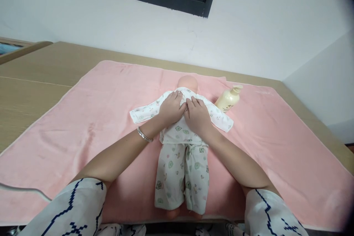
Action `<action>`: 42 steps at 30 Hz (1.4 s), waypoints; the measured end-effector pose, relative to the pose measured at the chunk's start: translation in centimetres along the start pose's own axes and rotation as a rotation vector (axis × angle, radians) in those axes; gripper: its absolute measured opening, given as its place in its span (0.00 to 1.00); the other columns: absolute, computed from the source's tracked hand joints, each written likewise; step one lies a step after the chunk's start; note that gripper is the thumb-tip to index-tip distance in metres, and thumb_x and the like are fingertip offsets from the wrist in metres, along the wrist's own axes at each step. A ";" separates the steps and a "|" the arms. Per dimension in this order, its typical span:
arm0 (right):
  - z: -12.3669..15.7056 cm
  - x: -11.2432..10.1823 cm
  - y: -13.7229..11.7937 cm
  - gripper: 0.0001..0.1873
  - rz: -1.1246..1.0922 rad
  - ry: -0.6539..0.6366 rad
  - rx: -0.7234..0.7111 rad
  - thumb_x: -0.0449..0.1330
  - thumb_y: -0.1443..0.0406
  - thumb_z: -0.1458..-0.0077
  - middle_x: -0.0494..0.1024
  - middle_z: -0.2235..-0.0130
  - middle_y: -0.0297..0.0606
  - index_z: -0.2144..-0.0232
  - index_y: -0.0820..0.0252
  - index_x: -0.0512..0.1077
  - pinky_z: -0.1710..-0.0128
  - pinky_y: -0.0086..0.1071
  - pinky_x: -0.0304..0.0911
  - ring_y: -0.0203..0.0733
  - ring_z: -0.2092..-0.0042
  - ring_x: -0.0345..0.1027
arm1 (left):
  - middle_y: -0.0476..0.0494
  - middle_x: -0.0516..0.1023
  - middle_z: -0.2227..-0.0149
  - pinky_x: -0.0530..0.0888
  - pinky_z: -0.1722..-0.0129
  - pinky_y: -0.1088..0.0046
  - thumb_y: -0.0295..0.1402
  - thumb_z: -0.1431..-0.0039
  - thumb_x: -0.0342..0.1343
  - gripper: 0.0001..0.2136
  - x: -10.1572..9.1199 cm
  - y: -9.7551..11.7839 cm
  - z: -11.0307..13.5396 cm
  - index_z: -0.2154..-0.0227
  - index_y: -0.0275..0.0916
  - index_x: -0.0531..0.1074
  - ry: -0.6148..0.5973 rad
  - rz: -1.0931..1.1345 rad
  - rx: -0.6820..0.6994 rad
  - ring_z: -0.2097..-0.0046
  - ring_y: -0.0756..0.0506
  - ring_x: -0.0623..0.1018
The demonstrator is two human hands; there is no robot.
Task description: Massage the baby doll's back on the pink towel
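A baby doll (187, 82) lies stretched out on a pink sheet, its bald head away from me. It wears a white printed shirt (177, 135) with the sleeves spread sideways, and matching trousers (170, 177). On the upper middle of the shirt my left hand (172, 107) is closed with bent fingers on the cloth near the neckline. Close beside it, my right hand (197, 115) also has its fingers drawn in on the shirt, thumbs nearly meeting. The fingertips partly hide the cloth between them. The doll's feet show below the trouser legs.
A pale yellow pump bottle (228, 99) lies tilted by the doll's sleeve on the right. The pink sheet (110, 92) covers much of the wooden table (35, 66). A white wall with a dark window frame (166, 0) stands behind. A pale cord (24, 188) lies at lower left.
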State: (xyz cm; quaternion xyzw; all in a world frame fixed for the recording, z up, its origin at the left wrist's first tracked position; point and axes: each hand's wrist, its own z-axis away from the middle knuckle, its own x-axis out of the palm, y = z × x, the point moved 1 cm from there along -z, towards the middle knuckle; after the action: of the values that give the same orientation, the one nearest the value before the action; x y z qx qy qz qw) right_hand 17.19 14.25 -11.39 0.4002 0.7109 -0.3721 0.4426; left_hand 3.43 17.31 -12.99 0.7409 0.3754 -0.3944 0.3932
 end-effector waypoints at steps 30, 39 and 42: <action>0.0 -0.3 0.5 0.27 -0.006 -0.070 -0.020 0.44 0.67 0.34 0.68 0.36 0.59 0.38 0.73 0.66 0.34 0.54 0.55 0.60 0.33 0.59 | 0.25 0.65 0.34 0.65 0.33 0.52 0.36 0.28 0.38 0.26 0.4 -1.0 0.0 0.35 0.24 0.60 -0.026 -0.001 0.030 0.32 0.35 0.65; -1.9 -0.5 2.9 0.28 -0.116 -0.089 -0.058 0.48 0.68 0.37 0.66 0.34 0.55 0.37 0.73 0.64 0.30 0.48 0.52 0.56 0.31 0.55 | 0.22 0.66 0.35 0.66 0.35 0.48 0.33 0.29 0.41 0.24 0.2 1.8 1.9 0.36 0.25 0.62 0.057 -0.050 0.040 0.32 0.31 0.66; -0.9 -0.1 1.4 0.28 -0.013 -0.048 -0.040 0.46 0.68 0.35 0.66 0.35 0.60 0.37 0.76 0.64 0.32 0.50 0.53 0.59 0.33 0.58 | 0.23 0.68 0.36 0.64 0.33 0.48 0.34 0.30 0.42 0.25 0.3 0.3 0.8 0.36 0.24 0.62 0.044 0.001 0.064 0.32 0.32 0.66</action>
State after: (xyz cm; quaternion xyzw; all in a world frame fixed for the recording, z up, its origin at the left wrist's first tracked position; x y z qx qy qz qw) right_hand 18.21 15.59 -11.26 0.3773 0.7100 -0.3702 0.4653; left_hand 3.62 16.51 -13.51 0.7616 0.3710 -0.3897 0.3612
